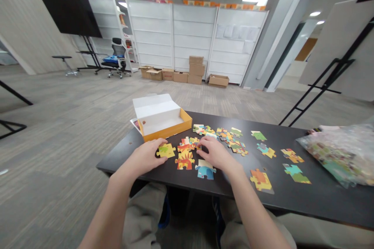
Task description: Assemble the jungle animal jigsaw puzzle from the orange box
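My left hand (147,157) is closed with thumb and fingers on the edges of a yellow puzzle piece (166,150) with a green patch. At the table's middle, my right hand (214,152) has its fingertips pinched on a puzzle piece that they largely cover. Between the hands lie red and orange puzzle pieces (185,159), one showing a lion-like face with a spiky mane. Just below my right fingers rests a blue puzzle piece (205,169). Beyond that hand several colourful pieces (238,147) lie clustered, some overlapping.
An open yellow box (169,131) with a white lid stands at the table's back left. Loose pieces, including an orange one (261,181), are spread to the right. A clear plastic bag (344,151) of colourful contents sits at the far right of the black table (230,183).
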Demonstrator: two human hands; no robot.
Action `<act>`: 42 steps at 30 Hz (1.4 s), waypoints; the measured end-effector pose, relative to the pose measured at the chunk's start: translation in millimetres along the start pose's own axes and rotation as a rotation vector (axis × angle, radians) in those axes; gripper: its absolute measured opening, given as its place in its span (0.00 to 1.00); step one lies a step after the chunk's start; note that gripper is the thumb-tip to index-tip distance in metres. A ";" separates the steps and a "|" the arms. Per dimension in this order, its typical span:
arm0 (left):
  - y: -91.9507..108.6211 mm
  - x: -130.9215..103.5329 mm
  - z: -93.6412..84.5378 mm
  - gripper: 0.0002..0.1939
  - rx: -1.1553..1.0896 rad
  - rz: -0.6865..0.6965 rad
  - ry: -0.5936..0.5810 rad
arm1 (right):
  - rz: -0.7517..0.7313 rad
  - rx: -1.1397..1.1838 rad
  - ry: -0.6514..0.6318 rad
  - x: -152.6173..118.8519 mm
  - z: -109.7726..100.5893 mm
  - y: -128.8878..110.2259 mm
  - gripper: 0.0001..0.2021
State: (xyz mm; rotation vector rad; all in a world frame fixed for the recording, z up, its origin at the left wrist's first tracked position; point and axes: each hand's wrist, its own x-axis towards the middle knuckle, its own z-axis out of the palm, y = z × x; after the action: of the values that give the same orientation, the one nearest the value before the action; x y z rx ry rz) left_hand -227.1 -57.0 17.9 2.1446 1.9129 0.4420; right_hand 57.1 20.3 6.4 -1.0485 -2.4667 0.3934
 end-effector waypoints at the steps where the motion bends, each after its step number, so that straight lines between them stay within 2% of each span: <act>1: 1.9 -0.9 -1.1 0.25 0.041 -0.017 -0.011 | -0.011 0.001 0.006 2.6 1.7 -1.9 0.04; 5: 18.0 -0.1 -2.1 0.25 0.129 -0.030 -0.010 | -0.039 -0.003 0.034 11.2 5.3 -3.5 0.04; 10: 43.3 16.8 10.3 0.32 -0.033 0.121 -0.077 | 0.016 -0.080 0.004 14.7 12.8 6.5 0.15; 16: 45.5 30.6 20.2 0.32 -0.088 0.099 -0.087 | 0.054 -0.097 -0.030 14.5 19.3 10.5 0.17; 22: 44.0 26.1 17.3 0.33 -0.212 0.097 0.027 | 0.052 0.027 0.054 11.3 3.2 7.7 0.20; 27: 54.4 32.6 21.2 0.36 -0.301 0.162 0.138 | 0.042 0.190 0.152 -0.2 -20.2 22.6 0.19; 32: 84.2 40.4 30.6 0.35 -0.309 0.259 0.129 | 0.142 0.241 0.195 -26.5 -46.9 41.7 0.16; 36: 120.3 41.9 42.0 0.36 -0.317 0.361 0.010 | 0.248 0.234 0.254 -52.2 -65.1 59.1 0.17; 42: 168.9 44.3 58.1 0.33 -0.265 0.485 -0.125 | 0.407 0.031 0.339 -84.6 -80.5 98.8 0.18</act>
State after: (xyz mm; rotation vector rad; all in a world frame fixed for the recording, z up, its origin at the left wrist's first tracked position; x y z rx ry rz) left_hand -45.2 -31.5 29.3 2.3709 1.1811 0.5914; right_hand 209.5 32.1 12.1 -1.4728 -1.9436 0.3404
